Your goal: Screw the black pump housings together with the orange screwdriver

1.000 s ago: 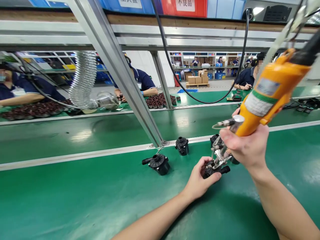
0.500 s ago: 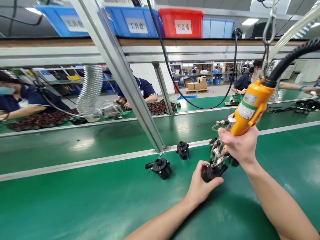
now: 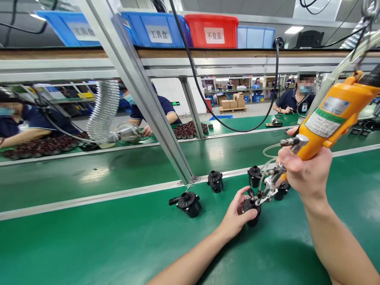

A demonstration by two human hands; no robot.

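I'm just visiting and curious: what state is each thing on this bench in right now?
left hand: gripping the black pump housing, upright on the green belt
right hand: closed around the orange screwdriver, tilted, tip at that housing
pump housing with side spout: free, untouched
red bin: on the shelf
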